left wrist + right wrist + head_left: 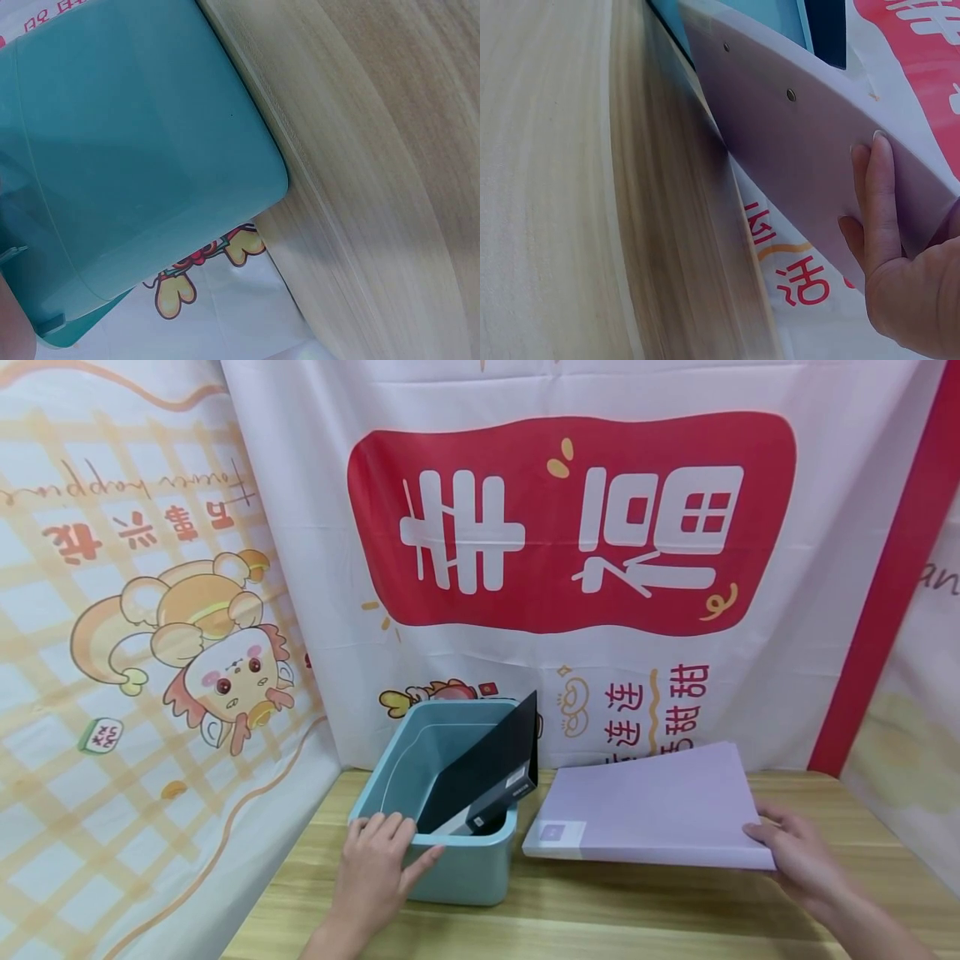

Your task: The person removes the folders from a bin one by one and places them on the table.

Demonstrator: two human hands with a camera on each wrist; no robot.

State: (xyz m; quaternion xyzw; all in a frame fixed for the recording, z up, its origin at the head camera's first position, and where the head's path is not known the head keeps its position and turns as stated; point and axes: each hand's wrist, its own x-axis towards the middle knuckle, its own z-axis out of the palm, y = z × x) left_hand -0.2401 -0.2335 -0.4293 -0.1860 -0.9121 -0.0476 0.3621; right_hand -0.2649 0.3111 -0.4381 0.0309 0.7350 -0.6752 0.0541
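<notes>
A light teal plastic bin (457, 870) stands on the table, and my left hand (372, 870) grips its near rim, fingers over the edge and thumb outside. Inside the bin leans a black file folder (489, 752), tilted, its upper corner above the rim. To the right, my right hand (804, 858) holds a lilac file folder (660, 814) by its right end, thumb on top. From the right wrist view, fingers spread under the folder's lilac underside (780, 127), which has two metal rivets. The bin's outer wall (150, 150) fills much of the left wrist view.
The wood-grain table (600, 914) extends under the bin and folder. Behind it hangs a white cloth (315, 527) with a large red printed panel, and a patterned cloth (67, 652) covers the left side.
</notes>
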